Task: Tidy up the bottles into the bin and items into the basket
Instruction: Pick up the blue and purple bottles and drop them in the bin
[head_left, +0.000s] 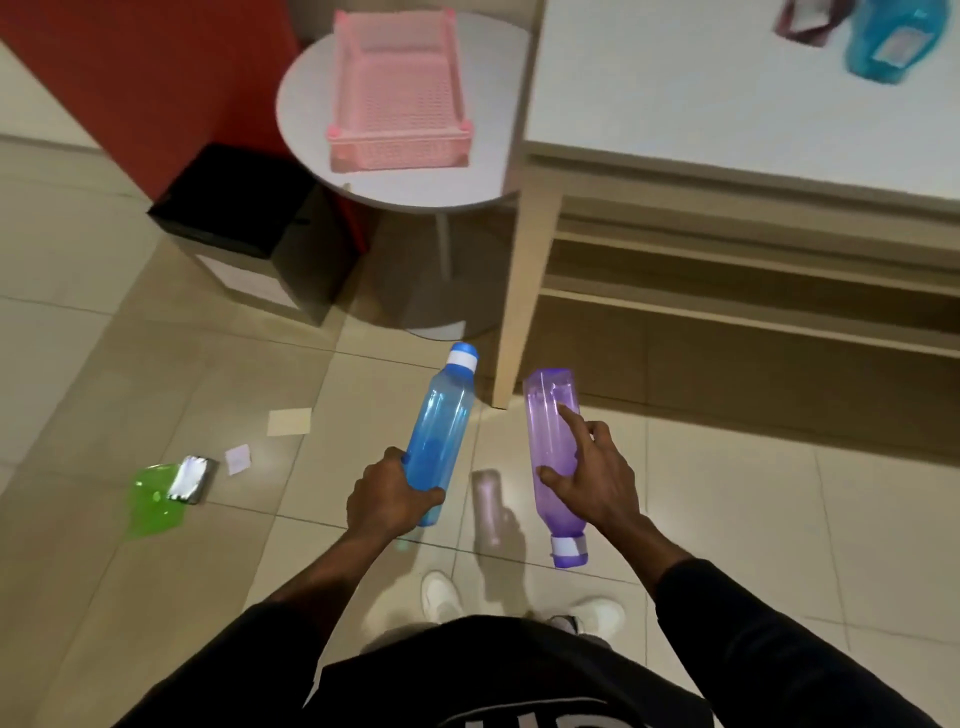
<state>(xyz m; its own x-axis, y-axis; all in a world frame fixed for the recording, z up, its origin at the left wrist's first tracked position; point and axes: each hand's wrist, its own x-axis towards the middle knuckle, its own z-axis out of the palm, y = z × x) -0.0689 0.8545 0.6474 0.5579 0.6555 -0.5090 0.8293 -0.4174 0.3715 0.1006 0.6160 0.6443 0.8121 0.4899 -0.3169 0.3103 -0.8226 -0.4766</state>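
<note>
Sleeves: dark, both forearms reached forward from the bottom edge.
Shoes (440, 596): white, seen on the tiled floor (727, 519) below the hands.
Left hand (387, 499): wrapped firmly round the base end of the blue bottle (441, 431), which was held off the floor.
Blue bottle: translucent, tilted away from the person, its cap with a white band pointed toward the tables.
Right hand (597, 478): closed about the purple bottle (550, 431) near its shoulder, thumb on one side, forefinger laid straight along the body.
Purple bottle: translucent, held in the air with its banded cap toward the person and its base pointed away.
Pale shape (488, 506): recorded on the floor between the two hands; blurred, possibly a clear bottle lying down.
Green pouch (153, 501): flat on the floor to the left, a silvery packet (189, 479) touching its far edge.
Paper pieces: a small white slip (238, 459) just beside the packet, a beige card (289, 421) farther on.
Bin (208, 228): black-topped and square, stood on the floor against a red wall, left of the round table (415, 187).
Basket (400, 150): pink, perforated, set on the round table.
White table (675, 104): on the right, light wooden legs and shelves beneath.
Far items: a teal bottle (883, 47) and a maroon object (802, 23) lay on the white table's far end.
</note>
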